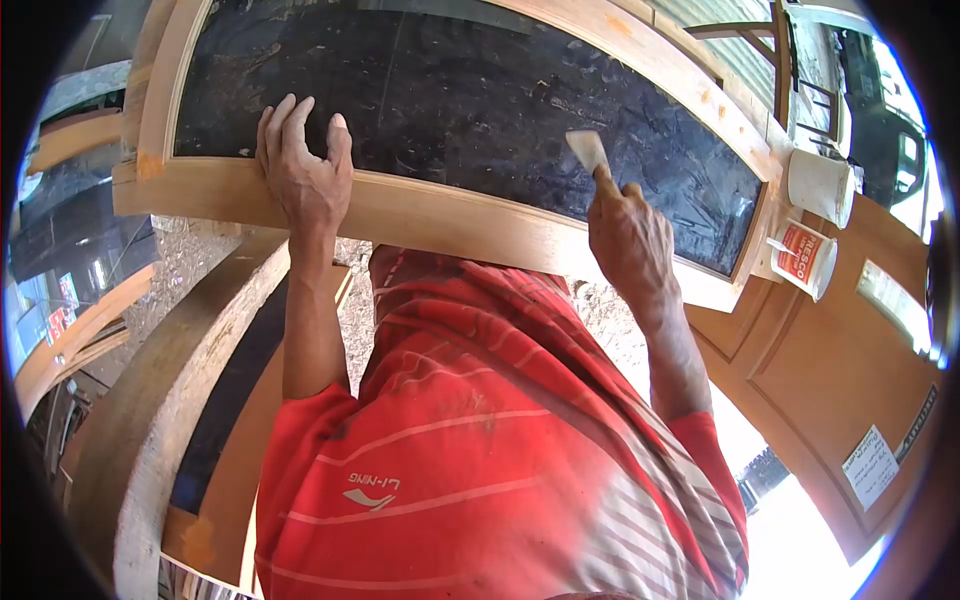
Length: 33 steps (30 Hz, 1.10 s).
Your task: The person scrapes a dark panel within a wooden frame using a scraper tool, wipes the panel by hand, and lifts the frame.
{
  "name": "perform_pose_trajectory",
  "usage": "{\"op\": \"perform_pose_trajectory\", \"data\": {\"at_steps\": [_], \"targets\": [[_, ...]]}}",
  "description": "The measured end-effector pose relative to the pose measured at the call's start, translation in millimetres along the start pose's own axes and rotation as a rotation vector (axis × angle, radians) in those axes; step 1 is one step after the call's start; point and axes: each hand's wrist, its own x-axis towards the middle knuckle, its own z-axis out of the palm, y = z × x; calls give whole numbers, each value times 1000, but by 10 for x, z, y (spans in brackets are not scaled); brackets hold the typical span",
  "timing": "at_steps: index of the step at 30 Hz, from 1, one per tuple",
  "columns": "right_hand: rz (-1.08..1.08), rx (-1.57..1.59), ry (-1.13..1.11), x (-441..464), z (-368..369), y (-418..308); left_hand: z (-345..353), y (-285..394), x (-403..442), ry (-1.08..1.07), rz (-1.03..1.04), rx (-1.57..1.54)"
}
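Pale scraper (584, 149) is sitting in the clenched fingers of the right hand (632, 238), at 2 o'clock; the index finger is running along it and the blade is pointing toward 1 o'clock over the dark panel (450, 95). Blade contact: cannot tell. Left hand (306, 180), at 10 o'clock, is gripping nothing; its fingers are spreading over the panel's near edge, the palm resting on the wooden frame (450, 208).

Progress, as judged: partway. Orange-brown patches (150, 164) are showing at the frame's 10 o'clock corner, others along its far rail. Smears and specks are covering much of the panel, so cleaning appears to be remaining; the amount is not measurable.

Farther out: labelled bucket (803, 257) is hanging or standing by the frame at 3 o'clock; brown door (800, 400) is lying toward 4.
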Motion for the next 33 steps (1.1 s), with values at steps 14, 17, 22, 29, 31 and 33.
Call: {"op": "perform_pose_trajectory", "data": {"at_steps": [14,17,22,29,31,33], "targets": [[74,14,85,599,-213,-10,-14,8,21,-41,32,-46],[35,-51,-7,516,-337,-43,-29,-49,-6,-26,49,-31],[85,-3,-2,808,-338,126,-63,45,4,-42,26,-12],[-51,-49,-13,693,-359,64,-44,78,52,-19,7,36],[-78,-67,-19,652,-300,148,-7,72,69,-1,7,50],[-159,-66,6,524,-292,180,10,21,28,34,-9,58]]}}
